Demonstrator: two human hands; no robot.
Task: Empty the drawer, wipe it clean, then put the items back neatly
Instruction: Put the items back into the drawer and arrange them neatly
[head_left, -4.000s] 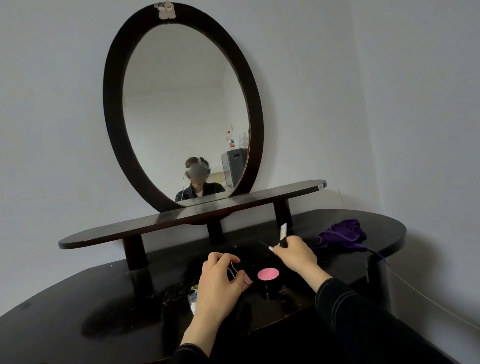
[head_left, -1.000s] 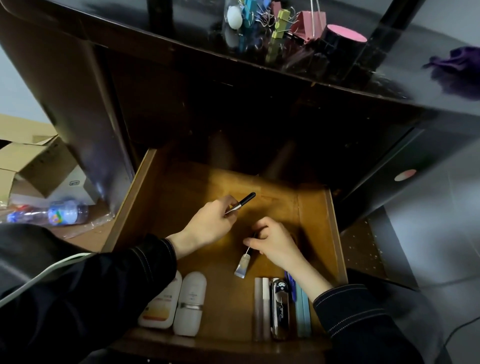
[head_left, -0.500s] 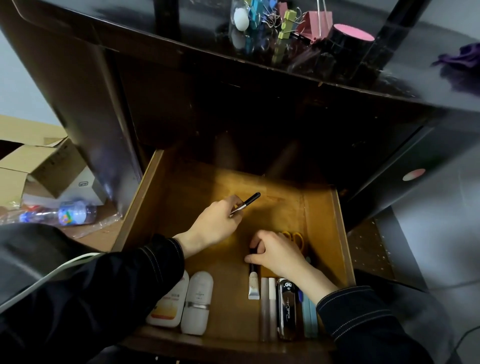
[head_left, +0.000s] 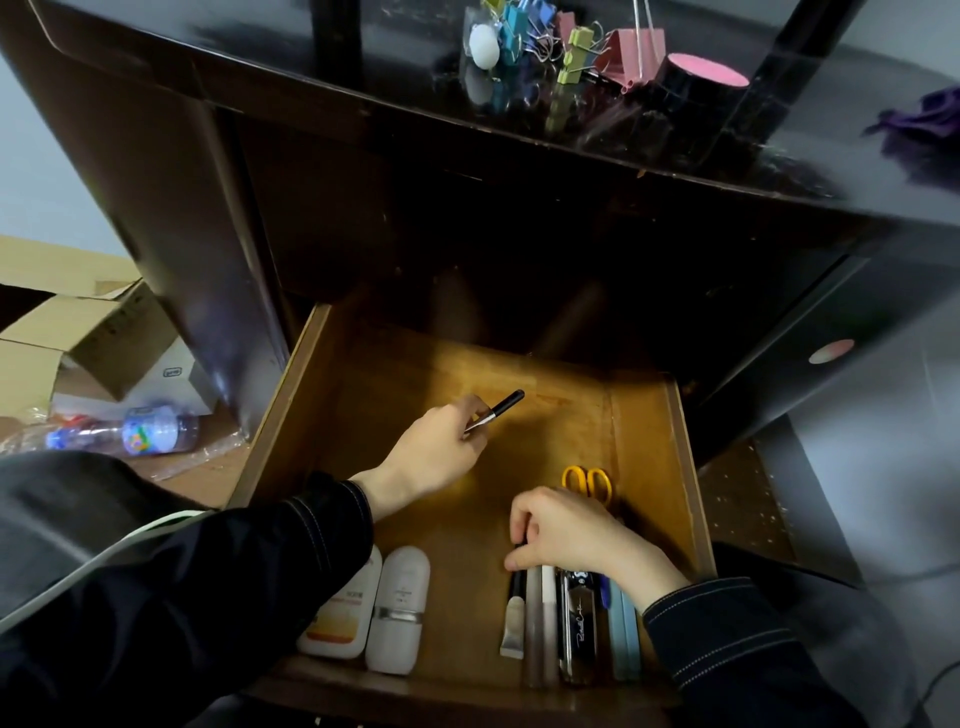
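Now both hands are down in the open wooden drawer (head_left: 687, 467), each gripping one slim item.
Two white bottles (head_left: 397, 608) lie side by side at the front left. At the front right is a row: one small tube (head_left: 514, 618), two pale sticks (head_left: 540, 629), one dark case (head_left: 577, 629) and pale blue bars (head_left: 623, 634) whose number I cannot tell. One pair of orange-handled scissors (head_left: 587, 480) lies behind the row. The left hand (head_left: 436, 452), fingers curled, pinches a slim black stick (head_left: 501, 406) above the bare middle of the drawer floor. The right hand (head_left: 566, 535), fingers bent, pinches the tube's dark top end. Up on the counter (head_left: 363, 83) sit binder clips (head_left: 571, 47) and one purple cloth (head_left: 924, 124).
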